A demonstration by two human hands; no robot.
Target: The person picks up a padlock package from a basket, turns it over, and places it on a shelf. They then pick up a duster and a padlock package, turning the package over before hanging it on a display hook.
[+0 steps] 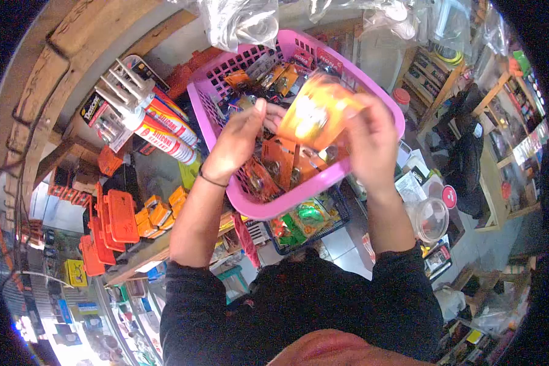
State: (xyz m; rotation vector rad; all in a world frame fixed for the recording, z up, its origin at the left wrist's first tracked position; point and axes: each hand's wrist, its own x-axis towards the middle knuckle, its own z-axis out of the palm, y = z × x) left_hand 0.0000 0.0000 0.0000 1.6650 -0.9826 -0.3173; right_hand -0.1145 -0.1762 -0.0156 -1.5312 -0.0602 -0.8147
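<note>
An orange packaged card [316, 116] with a shiny, glaring front is tilted over a pink plastic basket [255, 211]; motion smears its print. My right hand [372, 137] grips the card by its right side, fingers blurred. Just left of the card is my left hand [236, 137], its thumb raised and apart from the fingers, which reach to the card's left edge. Beneath both hands, the basket holds several orange carded packs [279, 160] with small dark and metallic items under clear plastic.
Silicone sealant tubes [158, 135] stand left of the basket. Orange plastic cases [117, 216] and small orange boxes [157, 213] line the left shelf. A dark crate [341, 213] with green packets sits below the basket. Clear plastic bags [241, 21] hang above; a clear round tub [432, 219] is at right.
</note>
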